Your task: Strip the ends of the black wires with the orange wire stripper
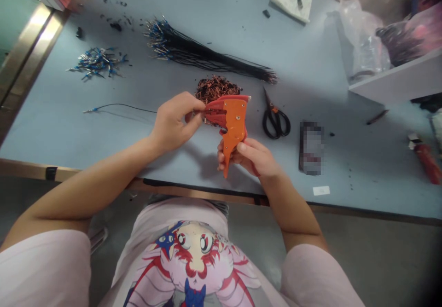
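Along a pale blue workbench point(55, 127), well to the left of the person's hands, lies a loose heap of wire ends with blue crimp terminals point(96, 62). Nearer the left hand, a single black wire with a blue-and-metal terminal point(119, 107) stretches across the bench. Beyond the hands lies a long bundle of black wires point(207, 58), its terminal ends fanned out to the left, and just past the tool sits a small pile of copper-coloured wire scraps point(217, 89).

At the centre, the left hand point(172, 123) pinches the upper end of an orange wire stripper point(235, 123) between thumb and fingers. The right hand point(248, 157) curls around the tool's lower part, grasping it from below, with the long handle pointing down toward the bench edge. The tool is held in the air, just above the bench. It looks light and stiff, and its long handle seems the surest place to hold it.

To the right of the hands lie black-handled scissors point(275, 122), then a pixelated, unreadable object point(311, 148). Farther right are a clear plastic bag point(362, 40) and a red cylindrical item point(427, 162).
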